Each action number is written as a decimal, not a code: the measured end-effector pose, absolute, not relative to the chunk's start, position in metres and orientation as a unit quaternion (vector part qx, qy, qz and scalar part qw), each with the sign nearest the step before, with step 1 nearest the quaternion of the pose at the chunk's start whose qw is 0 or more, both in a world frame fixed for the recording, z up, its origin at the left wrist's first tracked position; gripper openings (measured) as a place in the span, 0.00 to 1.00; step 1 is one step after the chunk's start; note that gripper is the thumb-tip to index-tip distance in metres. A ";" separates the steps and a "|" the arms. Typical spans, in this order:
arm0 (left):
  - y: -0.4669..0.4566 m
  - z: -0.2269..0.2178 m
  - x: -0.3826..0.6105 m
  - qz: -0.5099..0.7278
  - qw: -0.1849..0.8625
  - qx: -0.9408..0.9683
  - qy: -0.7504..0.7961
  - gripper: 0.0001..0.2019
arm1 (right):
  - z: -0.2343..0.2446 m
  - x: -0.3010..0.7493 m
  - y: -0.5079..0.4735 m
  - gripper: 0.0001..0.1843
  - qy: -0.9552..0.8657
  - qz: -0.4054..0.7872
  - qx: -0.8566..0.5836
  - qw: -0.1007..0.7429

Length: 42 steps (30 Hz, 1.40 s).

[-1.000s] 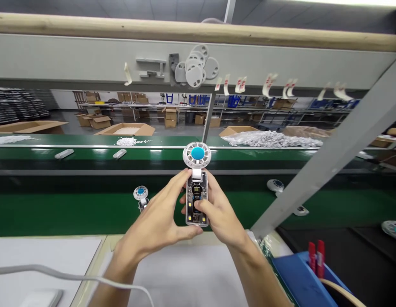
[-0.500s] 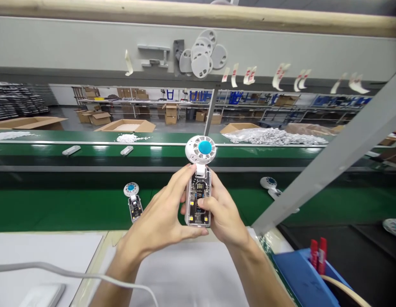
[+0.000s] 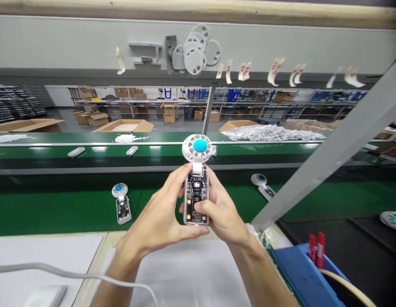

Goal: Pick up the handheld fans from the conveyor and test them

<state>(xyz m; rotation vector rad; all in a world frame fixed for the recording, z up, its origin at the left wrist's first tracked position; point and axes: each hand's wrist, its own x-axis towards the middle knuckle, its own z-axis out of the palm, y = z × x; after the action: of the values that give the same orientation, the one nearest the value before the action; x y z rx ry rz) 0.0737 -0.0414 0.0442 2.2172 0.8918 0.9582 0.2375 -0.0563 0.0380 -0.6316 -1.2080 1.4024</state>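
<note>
Both hands hold up a small handheld fan (image 3: 196,194), upright, with a round white vented head, a blue centre and a clear-fronted body showing a black circuit board. My left hand (image 3: 159,209) is closed round its left side, the thumb stretched beneath the bottom end. From the right, my right hand (image 3: 221,207) grips the body, its thumb pressed on the middle of the front. Small lights glow on the board above that thumb. Fingers behind the body are mostly hidden. A similar fan (image 3: 122,204) lies on the green belt (image 3: 73,209) to the left.
Another fan (image 3: 263,185) lies on the belt near a slanted grey post (image 3: 313,162). A blue box (image 3: 300,273) with red markers (image 3: 319,251) stands at right. A grey cable (image 3: 73,275) crosses the lower left. White parts (image 3: 76,152) lie on the far belt.
The display on the held fan has gone from dim digits to bright spots. Fans on the near belt have shifted left, while white parts on the far belt moved slightly right.
</note>
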 end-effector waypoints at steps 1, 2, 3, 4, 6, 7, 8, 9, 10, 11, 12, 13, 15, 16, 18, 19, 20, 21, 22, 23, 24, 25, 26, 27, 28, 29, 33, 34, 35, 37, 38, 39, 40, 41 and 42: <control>-0.042 0.044 0.074 0.359 0.277 0.828 0.329 0.53 | 0.038 0.238 -0.056 0.39 -0.512 0.596 -0.267 0.558; -0.042 0.044 0.074 0.361 0.273 0.830 0.326 0.53 | 0.037 0.237 -0.056 0.38 -0.510 0.599 -0.263 0.559; -0.042 0.044 0.074 0.362 0.270 0.831 0.324 0.53 | 0.037 0.237 -0.056 0.38 -0.506 0.601 -0.260 0.562; -0.042 0.044 0.074 0.363 0.267 0.832 0.324 0.53 | 0.037 0.236 -0.056 0.38 -0.502 0.601 -0.258 0.566; -0.041 0.044 0.074 0.359 0.266 0.834 0.325 0.53 | 0.036 0.235 -0.055 0.38 -0.494 0.599 -0.261 0.574; -0.041 0.044 0.073 0.356 0.267 0.834 0.326 0.53 | 0.036 0.234 -0.055 0.39 -0.492 0.598 -0.262 0.576; -0.041 0.044 0.073 0.353 0.270 0.835 0.325 0.53 | 0.036 0.234 -0.055 0.39 -0.491 0.597 -0.263 0.577; -0.041 0.044 0.072 0.348 0.276 0.835 0.325 0.54 | 0.036 0.234 -0.055 0.39 -0.491 0.596 -0.264 0.578; -0.041 0.044 0.072 0.343 0.282 0.835 0.324 0.54 | 0.035 0.234 -0.055 0.39 -0.492 0.592 -0.265 0.581; -0.041 0.044 0.071 0.340 0.289 0.835 0.323 0.55 | 0.034 0.234 -0.055 0.38 -0.493 0.588 -0.267 0.583; -0.041 0.044 0.071 0.339 0.296 0.833 0.322 0.56 | 0.034 0.235 -0.055 0.38 -0.495 0.583 -0.270 0.585; -0.042 0.044 0.071 0.340 0.302 0.832 0.318 0.56 | 0.033 0.235 -0.055 0.38 -0.496 0.577 -0.276 0.586; -0.043 0.045 0.071 0.359 0.313 0.824 0.307 0.53 | 0.031 0.236 -0.054 0.39 -0.500 0.567 -0.291 0.586; -0.043 0.045 0.071 0.376 0.318 0.816 0.304 0.49 | 0.030 0.236 -0.053 0.40 -0.503 0.563 -0.299 0.584; -0.043 0.047 0.072 0.413 0.333 0.790 0.307 0.39 | 0.030 0.235 -0.053 0.40 -0.511 0.549 -0.317 0.581; -0.043 0.047 0.072 0.430 0.341 0.774 0.315 0.33 | 0.030 0.234 -0.052 0.40 -0.516 0.542 -0.323 0.580; -0.043 0.048 0.073 0.444 0.350 0.758 0.326 0.28 | 0.030 0.234 -0.052 0.40 -0.518 0.538 -0.326 0.580; -0.042 0.048 0.073 0.456 0.359 0.740 0.340 0.24 | 0.030 0.233 -0.052 0.40 -0.516 0.540 -0.327 0.579; -0.041 0.047 0.072 0.468 0.367 0.722 0.353 0.22 | 0.030 0.233 -0.053 0.41 -0.512 0.548 -0.325 0.576; -0.040 0.047 0.072 0.481 0.372 0.705 0.365 0.20 | 0.031 0.233 -0.053 0.42 -0.507 0.559 -0.321 0.572; -0.038 0.046 0.072 0.495 0.375 0.688 0.376 0.18 | 0.031 0.233 -0.054 0.43 -0.502 0.572 -0.317 0.566; -0.037 0.045 0.072 0.510 0.375 0.672 0.384 0.18 | 0.031 0.233 -0.054 0.43 -0.499 0.580 -0.314 0.562; -0.035 0.043 0.073 0.523 0.374 0.659 0.390 0.17 | 0.031 0.233 -0.055 0.44 -0.498 0.583 -0.312 0.560; -0.033 0.042 0.073 0.534 0.370 0.650 0.394 0.17 | 0.032 0.234 -0.055 0.44 -0.500 0.583 -0.311 0.560; -0.032 0.041 0.073 0.541 0.366 0.644 0.398 0.16 | 0.032 0.234 -0.056 0.44 -0.503 0.582 -0.309 0.559; -0.030 0.040 0.074 0.545 0.363 0.640 0.402 0.16 | 0.032 0.234 -0.056 0.44 -0.506 0.582 -0.307 0.558; -0.028 0.038 0.074 0.534 0.387 0.633 0.405 0.19 | 0.030 0.236 -0.057 0.43 -0.521 0.585 -0.293 0.548; -0.028 0.038 0.074 0.526 0.401 0.633 0.402 0.20 | 0.029 0.236 -0.057 0.43 -0.528 0.582 -0.289 0.547; -0.028 0.038 0.075 0.516 0.418 0.635 0.394 0.22 | 0.028 0.236 -0.057 0.43 -0.538 0.577 -0.287 0.543; -0.028 0.037 0.077 0.494 0.465 0.638 0.364 0.24 | 0.027 0.236 -0.057 0.43 -0.568 0.560 -0.292 0.528; -0.028 0.037 0.079 0.481 0.495 0.634 0.349 0.25 | 0.028 0.235 -0.059 0.43 -0.589 0.547 -0.296 0.517; -0.029 0.036 0.081 0.471 0.527 0.622 0.338 0.26 | 0.028 0.233 -0.060 0.43 -0.612 0.532 -0.299 0.503; -0.031 0.035 0.085 0.466 0.556 0.603 0.333 0.27 | 0.030 0.232 -0.062 0.45 -0.637 0.516 -0.301 0.487; -0.033 0.035 0.088 0.472 0.571 0.582 0.336 0.26 | 0.031 0.230 -0.064 0.46 -0.661 0.500 -0.303 0.470; -0.034 0.034 0.091 0.492 0.561 0.565 0.350 0.24 | 0.032 0.229 -0.066 0.48 -0.683 0.483 -0.307 0.454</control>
<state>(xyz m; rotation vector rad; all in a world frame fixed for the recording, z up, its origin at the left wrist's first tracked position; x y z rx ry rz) 0.0913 -0.0344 0.0344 1.3319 0.8249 1.1598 0.2293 -0.0663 0.0323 -0.7569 -1.6862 1.1915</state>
